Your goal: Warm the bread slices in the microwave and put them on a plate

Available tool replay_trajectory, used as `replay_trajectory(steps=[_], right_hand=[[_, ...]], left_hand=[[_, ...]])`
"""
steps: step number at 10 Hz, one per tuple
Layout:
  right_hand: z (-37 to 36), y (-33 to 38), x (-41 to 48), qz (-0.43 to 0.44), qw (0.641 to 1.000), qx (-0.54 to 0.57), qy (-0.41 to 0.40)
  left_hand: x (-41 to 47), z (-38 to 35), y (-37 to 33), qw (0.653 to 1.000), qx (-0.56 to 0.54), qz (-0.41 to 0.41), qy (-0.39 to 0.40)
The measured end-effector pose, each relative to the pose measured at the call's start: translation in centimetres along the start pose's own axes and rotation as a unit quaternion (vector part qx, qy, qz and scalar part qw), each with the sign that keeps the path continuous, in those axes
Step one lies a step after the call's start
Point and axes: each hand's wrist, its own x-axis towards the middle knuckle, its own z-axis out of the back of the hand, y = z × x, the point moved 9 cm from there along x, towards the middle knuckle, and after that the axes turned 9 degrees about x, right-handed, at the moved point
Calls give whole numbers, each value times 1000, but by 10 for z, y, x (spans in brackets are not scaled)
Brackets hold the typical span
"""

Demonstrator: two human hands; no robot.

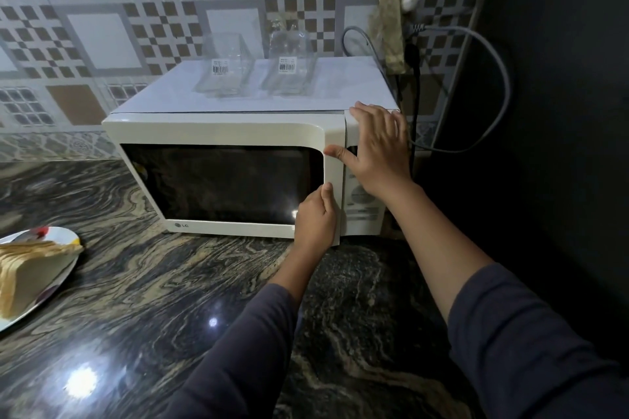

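Observation:
A white microwave [218,127] stands on the dark marbled counter against the tiled wall. My left hand [315,218] grips the right edge of its door [334,143], which stands slightly ajar there. My right hand [379,150] lies flat with spread fingers on the control panel at the microwave's upper right, thumb touching the door edge. Several bread slices [23,269] lie stacked on a white patterned plate [66,236] at the far left of the counter. The dark door window hides the inside.
Two clear glass containers [226,70] [289,65] with barcode labels sit on top of the microwave. Grey and white cables [490,44] hang from sockets right of it, beside a dark wall. Marbled counter [170,299] stretches between plate and microwave.

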Motion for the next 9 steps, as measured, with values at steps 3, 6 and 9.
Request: replay_trajectory(steps=[3,6,9], right_hand=[[2,0,3,-13,999,0,-39],[-2,0,-1,0,999,-37,-39],[-19,-6,-78,-47,997,44,-49]], left_hand=[[10,-5,-1,1000,8,9,-10],[11,-5,-2,999,-35,8,33],[-17,-9,22,993,60,13,103]])
